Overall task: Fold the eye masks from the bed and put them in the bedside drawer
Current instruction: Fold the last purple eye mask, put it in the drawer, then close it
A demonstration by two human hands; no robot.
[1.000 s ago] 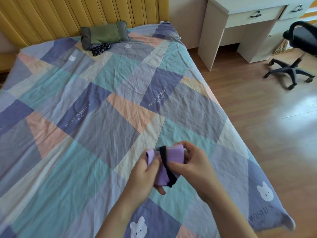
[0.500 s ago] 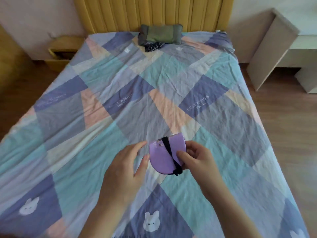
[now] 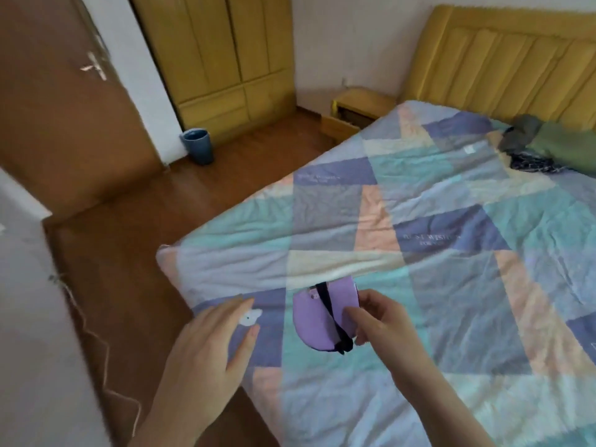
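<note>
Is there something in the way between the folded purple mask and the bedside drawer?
Nothing visible blocks it. The right hand holds the folded purple eye mask over the patchwork quilt; the yellow bedside drawer stands open, with bare wooden floor alongside.

A soft, matt lilac fabric is being shown on the folded eye mask (image 3: 317, 321), crossed by a black elastic strap (image 3: 332, 317) of woven cloth, and it is being pinched in the right hand (image 3: 383, 321). Wrinkled, matt cotton-like cloth is being displayed across the patchwork bedspread (image 3: 451, 253). Ribbed yellow upholstery is being seen on the headboard (image 3: 503, 62). Painted wood is being presented by the bedside drawer unit (image 3: 354, 114), and glossy wood by the floor (image 3: 154, 227).
</note>
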